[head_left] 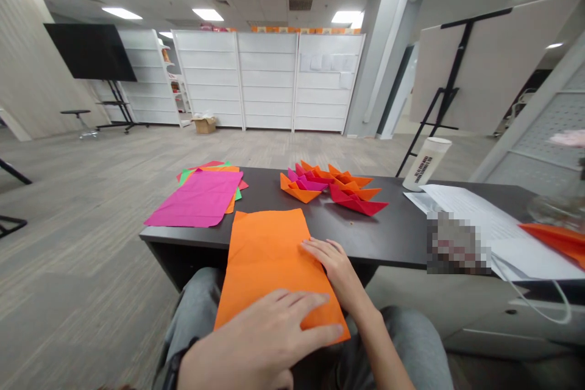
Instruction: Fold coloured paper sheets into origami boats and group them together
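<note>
A sheet of orange paper (269, 250) reaches from the dark table's front edge down over my lap, with a faint crease across it. My left hand (269, 335) is over the lower part of the sheet, fingers stretched and thumb apart; whether it presses on the paper I cannot tell. On the sheet's right edge, the fingers of my right hand (333, 265) lie flat and extended. Beyond the sheet, several folded paper boats (356, 198) in orange, magenta and red are grouped together. To the left lies a stack of coloured paper (201, 195), magenta on top.
The dark table (393, 237) carries a white cylindrical container (427, 164) at the right. Near it are printed sheets (484, 219), a pixelated item (457, 247) and a white cable (543, 311). An orange paper piece (557, 241) lies at the far right.
</note>
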A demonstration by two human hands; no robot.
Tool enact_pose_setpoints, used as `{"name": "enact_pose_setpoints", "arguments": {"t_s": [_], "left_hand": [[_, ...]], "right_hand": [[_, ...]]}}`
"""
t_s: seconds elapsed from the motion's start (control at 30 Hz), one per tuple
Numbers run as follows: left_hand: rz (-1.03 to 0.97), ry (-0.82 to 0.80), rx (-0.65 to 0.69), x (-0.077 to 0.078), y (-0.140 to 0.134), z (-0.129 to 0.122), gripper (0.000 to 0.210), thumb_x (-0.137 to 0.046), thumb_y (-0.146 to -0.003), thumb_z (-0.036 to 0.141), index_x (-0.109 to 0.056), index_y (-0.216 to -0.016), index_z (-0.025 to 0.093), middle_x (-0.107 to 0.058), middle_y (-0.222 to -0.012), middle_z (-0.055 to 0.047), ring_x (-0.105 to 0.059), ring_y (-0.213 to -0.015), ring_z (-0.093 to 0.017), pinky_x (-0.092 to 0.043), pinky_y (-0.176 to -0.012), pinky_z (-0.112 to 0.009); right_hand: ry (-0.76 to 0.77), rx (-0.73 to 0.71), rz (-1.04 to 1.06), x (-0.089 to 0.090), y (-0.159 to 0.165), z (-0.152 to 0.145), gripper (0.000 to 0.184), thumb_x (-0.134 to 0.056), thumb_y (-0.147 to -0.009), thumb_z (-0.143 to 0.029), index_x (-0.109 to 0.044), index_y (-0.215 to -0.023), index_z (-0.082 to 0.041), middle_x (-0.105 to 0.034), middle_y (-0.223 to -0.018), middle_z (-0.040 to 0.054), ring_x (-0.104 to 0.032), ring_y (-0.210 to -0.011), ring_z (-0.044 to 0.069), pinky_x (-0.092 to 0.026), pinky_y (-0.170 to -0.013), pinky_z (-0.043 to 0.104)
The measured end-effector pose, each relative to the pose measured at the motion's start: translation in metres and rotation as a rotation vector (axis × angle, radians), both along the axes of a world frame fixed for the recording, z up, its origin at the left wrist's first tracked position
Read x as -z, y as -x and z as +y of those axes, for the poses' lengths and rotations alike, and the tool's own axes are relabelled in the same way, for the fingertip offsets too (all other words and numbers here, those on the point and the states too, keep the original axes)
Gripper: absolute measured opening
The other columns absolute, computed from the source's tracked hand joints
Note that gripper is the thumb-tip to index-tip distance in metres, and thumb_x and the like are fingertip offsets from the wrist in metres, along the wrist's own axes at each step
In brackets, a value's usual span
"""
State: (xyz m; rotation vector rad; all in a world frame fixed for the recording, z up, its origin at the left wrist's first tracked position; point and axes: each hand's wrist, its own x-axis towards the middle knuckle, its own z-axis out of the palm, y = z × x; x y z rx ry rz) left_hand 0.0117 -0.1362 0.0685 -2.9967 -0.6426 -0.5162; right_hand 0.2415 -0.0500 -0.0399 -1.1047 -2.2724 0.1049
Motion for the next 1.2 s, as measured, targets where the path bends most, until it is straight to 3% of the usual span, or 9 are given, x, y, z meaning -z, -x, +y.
{"name": "enact_pose_setpoints", "arguments": {"t_s": [0.1,0.17,0.23,0.3,0.4,0.5,0.67,0.9,1.2], "left_hand": [[-0.108,0.062,-0.043,-0.024,0.040,0.010,0.066,-0.073,-0.084,0.048,-0.051,-0.142,0.027,-0.065,-0.138,-0.008,-0.067,-0.118,-0.024,-0.060,-0.093,-0.034],[-0.297,0.027,-0.140,-0.022,0.071,0.024,0.057,-0.070,-0.086,0.047,-0.057,-0.137,0.026,-0.068,-0.133,-0.010,-0.067,-0.119,-0.026,-0.058,-0.096,-0.036],[-0.521,0.027,-0.333,0.001,0.097,0.041,0.031,-0.059,-0.093,0.028,-0.067,-0.123,0.026,-0.075,-0.120,-0.007,-0.072,-0.110,-0.023,-0.059,-0.094,-0.034],[-0.614,0.021,-0.491,0.038,0.113,0.060,0.033,-0.047,-0.089,0.013,-0.072,-0.108,0.025,-0.078,-0.109,-0.004,-0.074,-0.103,-0.021,-0.060,-0.092,-0.032],[-0.464,0.035,-0.461,0.094,0.122,0.083,0.057,-0.041,-0.073,0.003,-0.073,-0.113,0.026,-0.076,-0.118,-0.001,-0.070,-0.114,-0.022,-0.054,-0.103,-0.036],[-0.338,0.063,-0.420,0.123,0.123,0.098,0.068,-0.043,-0.070,0.002,-0.068,-0.127,0.030,-0.066,-0.137,-0.001,-0.060,-0.129,-0.024,-0.050,-0.109,-0.043],[-0.326,0.077,-0.440,0.127,0.125,0.108,0.062,-0.056,-0.069,0.007,-0.068,-0.126,0.028,-0.068,-0.135,-0.005,-0.058,-0.131,-0.030,-0.051,-0.107,-0.048],[-0.492,0.277,-0.539,0.131,0.133,0.103,0.046,-0.062,-0.084,0.030,-0.065,-0.130,0.027,-0.064,-0.139,-0.009,-0.061,-0.127,-0.029,-0.051,-0.105,-0.044],[-0.755,0.244,-0.585,0.122,0.109,0.105,0.024,-0.062,-0.085,0.041,-0.076,-0.092,0.022,-0.079,-0.099,-0.008,-0.072,-0.099,-0.028,-0.056,-0.093,-0.042]], "right_hand": [[-0.023,0.055,-0.012,0.005,0.003,0.000,0.060,-0.040,-0.086,0.004,-0.061,-0.132,-0.028,-0.063,-0.139,0.0068,-0.055,-0.132,0.023,-0.033,-0.113,0.052],[-0.035,0.100,-0.001,0.008,0.005,0.000,0.058,-0.040,-0.087,0.004,-0.062,-0.130,-0.027,-0.063,-0.139,0.0069,-0.056,-0.131,0.023,-0.032,-0.113,0.052],[-0.039,0.131,0.013,0.011,0.006,0.000,0.053,-0.042,-0.091,0.000,-0.062,-0.131,-0.028,-0.063,-0.139,0.0067,-0.056,-0.130,0.023,-0.033,-0.112,0.051],[-0.047,0.151,0.029,0.013,0.007,-0.001,0.047,-0.043,-0.095,-0.004,-0.062,-0.130,-0.029,-0.064,-0.138,0.0058,-0.056,-0.130,0.022,-0.034,-0.111,0.048],[-0.073,0.170,0.056,0.014,0.010,-0.002,0.042,-0.046,-0.096,-0.009,-0.061,-0.130,-0.028,-0.065,-0.136,0.0053,-0.056,-0.129,0.022,-0.035,-0.107,0.044],[-0.091,0.168,0.070,0.013,0.013,-0.002,0.041,-0.053,-0.092,-0.013,-0.062,-0.130,-0.027,-0.065,-0.135,0.0079,-0.057,-0.127,0.024,-0.036,-0.103,0.043],[-0.094,0.181,0.083,0.012,0.013,-0.001,0.038,-0.056,-0.090,-0.019,-0.064,-0.126,-0.026,-0.067,-0.132,0.0085,-0.058,-0.123,0.026,-0.036,-0.100,0.042],[-0.110,0.197,0.079,0.031,0.004,0.009,0.037,-0.055,-0.091,-0.018,-0.067,-0.123,-0.031,-0.069,-0.129,0.0042,-0.061,-0.122,0.024,-0.040,-0.097,0.039],[-0.062,0.245,0.248,0.021,0.014,0.005,0.030,-0.046,-0.095,-0.021,-0.071,-0.111,-0.026,-0.072,-0.121,0.0060,-0.064,-0.118,0.024,-0.042,-0.100,0.042]]}}
